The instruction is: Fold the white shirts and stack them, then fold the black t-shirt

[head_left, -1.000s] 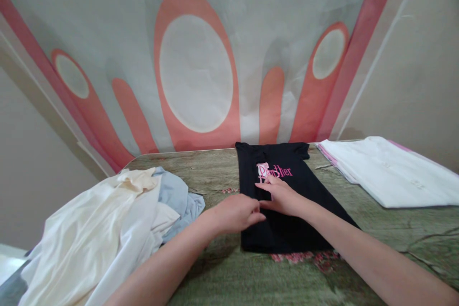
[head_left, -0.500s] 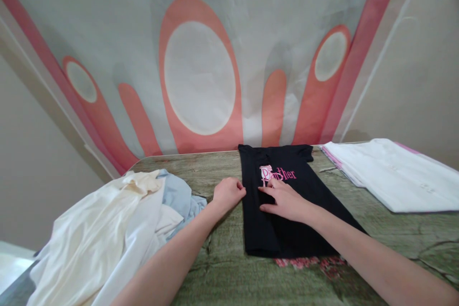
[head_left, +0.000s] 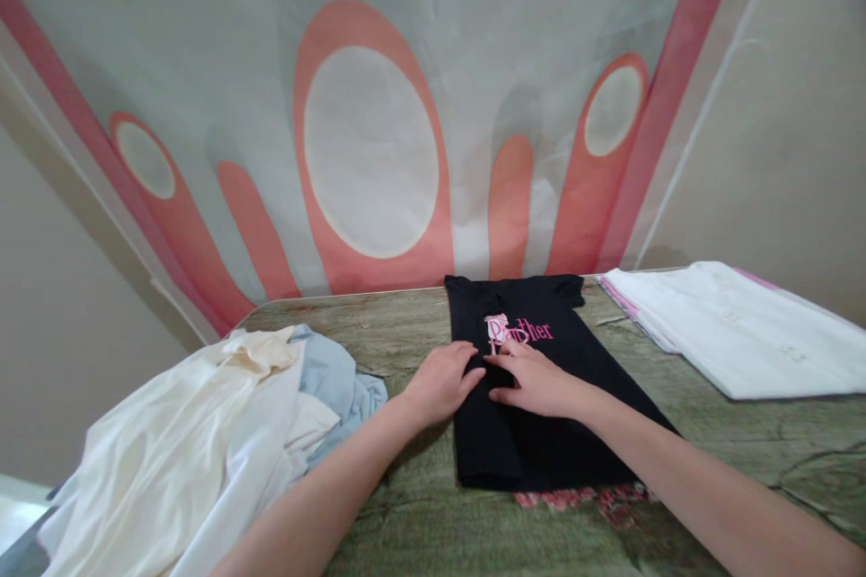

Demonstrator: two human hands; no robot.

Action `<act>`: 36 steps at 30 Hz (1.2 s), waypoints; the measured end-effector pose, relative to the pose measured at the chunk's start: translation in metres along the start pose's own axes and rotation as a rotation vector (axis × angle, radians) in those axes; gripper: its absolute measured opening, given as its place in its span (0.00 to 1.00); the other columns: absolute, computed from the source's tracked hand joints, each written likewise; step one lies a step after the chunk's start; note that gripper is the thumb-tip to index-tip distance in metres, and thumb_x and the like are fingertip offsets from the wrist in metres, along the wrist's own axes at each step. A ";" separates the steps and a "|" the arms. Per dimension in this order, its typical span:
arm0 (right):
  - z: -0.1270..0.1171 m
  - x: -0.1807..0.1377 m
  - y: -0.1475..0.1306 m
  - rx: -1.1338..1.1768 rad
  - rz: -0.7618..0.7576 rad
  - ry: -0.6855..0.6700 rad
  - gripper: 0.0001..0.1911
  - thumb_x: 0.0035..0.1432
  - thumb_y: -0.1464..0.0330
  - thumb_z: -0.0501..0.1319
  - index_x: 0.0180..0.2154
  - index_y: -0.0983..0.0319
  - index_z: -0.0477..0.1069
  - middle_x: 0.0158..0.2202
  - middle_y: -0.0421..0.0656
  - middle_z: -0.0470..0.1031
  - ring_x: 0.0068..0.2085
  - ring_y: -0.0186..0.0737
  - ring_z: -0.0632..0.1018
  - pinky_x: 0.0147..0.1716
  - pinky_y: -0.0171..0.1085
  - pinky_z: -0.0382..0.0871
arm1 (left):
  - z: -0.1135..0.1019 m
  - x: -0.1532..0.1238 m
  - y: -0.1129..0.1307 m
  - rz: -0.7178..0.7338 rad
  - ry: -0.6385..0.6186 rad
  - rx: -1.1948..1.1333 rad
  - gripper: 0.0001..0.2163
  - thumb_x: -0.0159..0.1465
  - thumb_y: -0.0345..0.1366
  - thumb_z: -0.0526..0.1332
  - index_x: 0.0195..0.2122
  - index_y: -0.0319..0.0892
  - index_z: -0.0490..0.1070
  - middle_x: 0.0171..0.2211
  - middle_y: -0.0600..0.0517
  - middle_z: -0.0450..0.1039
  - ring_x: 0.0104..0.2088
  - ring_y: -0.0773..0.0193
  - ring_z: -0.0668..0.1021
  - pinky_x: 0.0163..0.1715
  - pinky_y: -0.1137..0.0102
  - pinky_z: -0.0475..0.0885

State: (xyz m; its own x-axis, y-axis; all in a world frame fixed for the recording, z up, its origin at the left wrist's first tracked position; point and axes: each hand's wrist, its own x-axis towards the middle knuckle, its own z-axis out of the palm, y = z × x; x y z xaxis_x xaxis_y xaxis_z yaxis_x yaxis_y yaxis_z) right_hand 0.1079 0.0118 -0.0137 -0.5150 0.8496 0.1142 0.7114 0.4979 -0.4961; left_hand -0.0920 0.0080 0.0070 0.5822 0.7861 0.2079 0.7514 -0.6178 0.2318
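A black T-shirt (head_left: 561, 451) with pink lettering and a pink-and-white print lies flat on the table, its left side folded inward over the front. My left hand (head_left: 443, 381) rests on that folded left edge, thumb and fingers apart. Just to its right, my right hand (head_left: 538, 379) lies on the shirt below the lettering, its fingers spread and covering part of the print. The fingertips of both hands nearly meet across the folded strip.
To the left lies a loose heap of cream, white and light blue clothes (head_left: 182, 424). At the right a flat stack of folded garments (head_left: 744, 325) has a white one on top. The wood-patterned table (head_left: 392, 505) reaches back to a wall with a printed backdrop (head_left: 474, 90).
My left hand has moved right from the shirt's edge onto the folded part, and its closed fingers have opened. My right hand stays about where it was. The view has shifted slightly.
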 end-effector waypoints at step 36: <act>-0.018 0.004 0.067 -0.614 0.444 0.169 0.16 0.63 0.63 0.46 0.45 0.61 0.67 0.46 0.52 0.65 0.47 0.50 0.65 0.39 0.46 0.60 | -0.003 0.050 -0.027 -0.372 0.089 -0.133 0.17 0.51 0.25 0.60 0.44 0.37 0.66 0.49 0.41 0.66 0.53 0.52 0.67 0.52 0.63 0.59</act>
State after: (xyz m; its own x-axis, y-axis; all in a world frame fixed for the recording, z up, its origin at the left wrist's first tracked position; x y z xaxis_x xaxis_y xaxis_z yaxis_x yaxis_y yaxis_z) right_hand 0.1622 0.0514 -0.0315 -0.0748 0.9824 0.1709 0.9970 0.0699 0.0345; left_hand -0.0836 0.0641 0.0139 0.2446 0.9553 0.1662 0.8556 -0.2932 0.4267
